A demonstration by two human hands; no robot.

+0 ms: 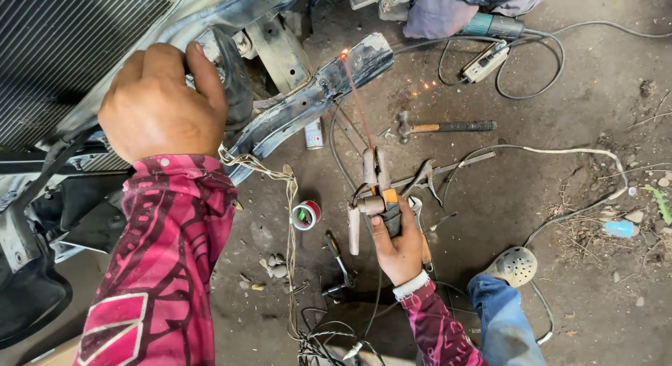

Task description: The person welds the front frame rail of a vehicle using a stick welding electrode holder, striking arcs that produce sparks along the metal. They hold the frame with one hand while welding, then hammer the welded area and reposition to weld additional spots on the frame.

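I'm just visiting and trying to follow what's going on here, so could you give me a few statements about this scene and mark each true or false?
1. The right hand holds a welding electrode holder. True.
2. The rod's tip glows against the metal beam. True.
3. The left hand rests flat on the ground. False: it grips a dark part of the vehicle frame.
4. A hammer lies on the ground. True.
5. The roll of tape sits on the beam. False: it lies on the dirt.
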